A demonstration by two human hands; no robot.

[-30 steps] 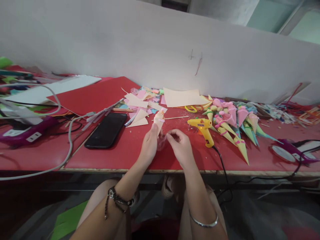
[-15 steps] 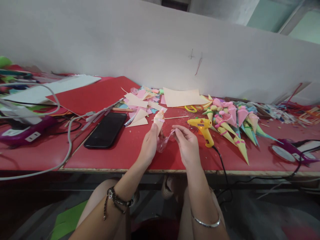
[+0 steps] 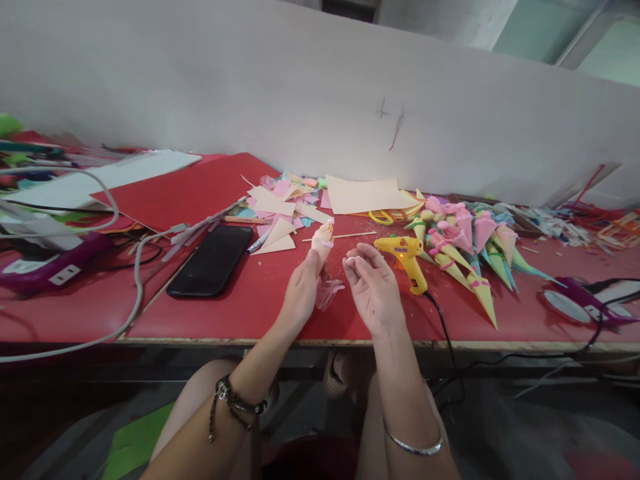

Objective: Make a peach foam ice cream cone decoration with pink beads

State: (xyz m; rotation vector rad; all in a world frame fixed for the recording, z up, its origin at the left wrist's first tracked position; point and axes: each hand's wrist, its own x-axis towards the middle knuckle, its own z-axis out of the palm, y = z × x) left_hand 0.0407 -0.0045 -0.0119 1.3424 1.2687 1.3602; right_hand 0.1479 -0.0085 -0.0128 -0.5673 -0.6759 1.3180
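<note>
My left hand [image 3: 301, 285] is closed around a small cream paper cone [image 3: 321, 244] with a pinkish trim and an orange-pink top. A crumpled clear plastic wrapper [image 3: 327, 293] hangs beside that hand's fingers, over the red tabletop. My right hand [image 3: 374, 287] is raised to the right of the cone, palm partly up, pinching a tiny pale pink piece [image 3: 353, 259] in its fingertips. Just right of it lies a yellow glue gun [image 3: 406, 257]. A thin wooden stick [image 3: 347, 235] is behind the cone.
Finished-looking paper cones [image 3: 465, 243] in several colours are piled at right. A black phone [image 3: 213, 260] lies at left, near paper scraps [image 3: 273, 217] and red card [image 3: 200, 187]. Purple power strips [image 3: 55, 267] and cables flank the work area; yellow scissors [image 3: 381, 217] lie behind.
My right hand has drawn away from the plastic wrapper, turned palm up, and now pinches a small pale piece. The cone in my left hand has shifted slightly right.
</note>
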